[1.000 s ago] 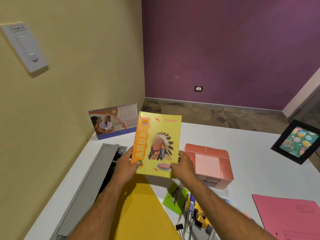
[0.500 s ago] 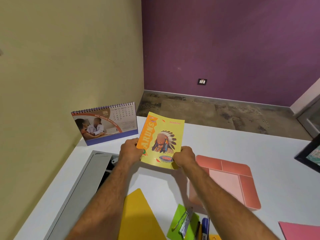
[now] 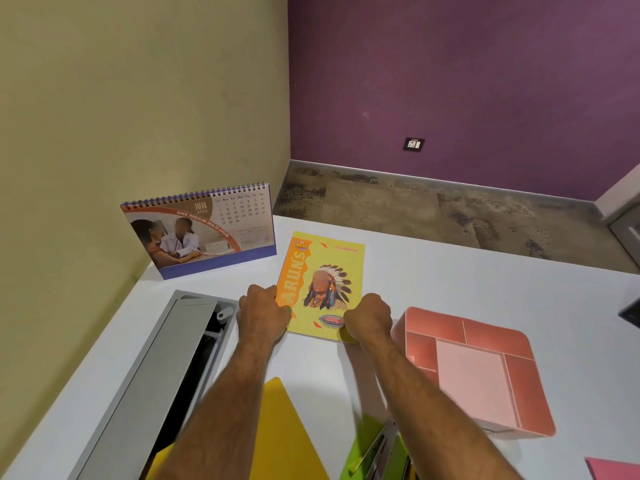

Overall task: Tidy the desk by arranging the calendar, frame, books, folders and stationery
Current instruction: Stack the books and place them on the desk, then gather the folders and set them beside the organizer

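A yellow and orange notebook point(image 3: 323, 271) with a feathered-headdress picture lies on the white desk point(image 3: 467, 292), just right of the desk calendar point(image 3: 204, 230) that stands at the far left corner. My left hand point(image 3: 263, 313) grips the notebook's near left edge. My right hand point(image 3: 369, 317) grips its near right corner, fingers curled under. A pink desk organiser point(image 3: 485, 368) with several compartments sits to the right of my right forearm. Only the black corner of the picture frame point(image 3: 632, 313) shows at the right edge.
An open grey cable tray point(image 3: 162, 368) runs along the desk's left side. A yellow folder point(image 3: 287, 434) lies near between my forearms, green notes and metal clips point(image 3: 377, 452) beside it. A pink folder corner point(image 3: 616, 469) shows bottom right. The beige wall flanks the left.
Both hands have carried the notebook forward and lowered it from upright in the air down flat onto the desk beside the calendar. My view has shifted forward and left.
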Tool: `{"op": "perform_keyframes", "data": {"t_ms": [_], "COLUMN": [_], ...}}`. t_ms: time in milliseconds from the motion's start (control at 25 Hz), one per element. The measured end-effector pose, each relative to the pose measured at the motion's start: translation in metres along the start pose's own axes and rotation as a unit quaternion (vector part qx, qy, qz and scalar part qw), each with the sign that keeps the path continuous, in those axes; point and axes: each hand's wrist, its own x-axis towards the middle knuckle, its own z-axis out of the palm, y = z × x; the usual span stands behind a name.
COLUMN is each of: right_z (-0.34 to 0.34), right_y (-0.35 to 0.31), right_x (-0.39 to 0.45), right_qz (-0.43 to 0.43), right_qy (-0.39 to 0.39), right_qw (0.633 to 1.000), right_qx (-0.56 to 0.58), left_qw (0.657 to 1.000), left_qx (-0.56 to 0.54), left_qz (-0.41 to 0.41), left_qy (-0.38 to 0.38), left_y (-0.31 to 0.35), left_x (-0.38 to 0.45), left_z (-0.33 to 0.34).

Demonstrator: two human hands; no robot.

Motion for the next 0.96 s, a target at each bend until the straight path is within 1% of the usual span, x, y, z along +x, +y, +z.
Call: {"op": "perform_keyframes", "data": {"t_ms": [160,280,440,680,800,960], "right_z": [-0.002,-0.007,-0.014,-0.027,-0.032,-0.032], "right_y": [-0.002,-0.003,-0.002,0.001,0.013,0.043], "right_x": [-0.008,-0.025,-0.054,-0.105,-0.134,-0.176], "right_qz": [-0.007,-0.036,-0.101,-0.184,-0.204,-0.202], "right_qy": [0.002,0.014,0.041,0.052,0.047,0.017], "right_qw": [1.0,0.999,0.993,0.977,0.972,0.973], "right_qx": [0.003,0.013,0.042,0.098,0.103,0.112], "left_qw": [0.999,0.999,0.999,0.991,0.989,0.982], "left_qx": [0.036,0.035,0.001,-0.094,-0.111,-0.153], "left_qz": [-0.011,0.004,0.02,0.02,0.012,-0.021], "left_qy": [0.005,0.016,0.046,0.091,0.099,0.106], "left_y": [0.004,0.011,0.018,0.02,0.018,0.003], "left_x": [-0.005,-0.014,-0.031,-0.076,-0.106,-0.154], "left_z": [0.001,-0.002,-0.014,-0.039,-0.051,-0.062]}}
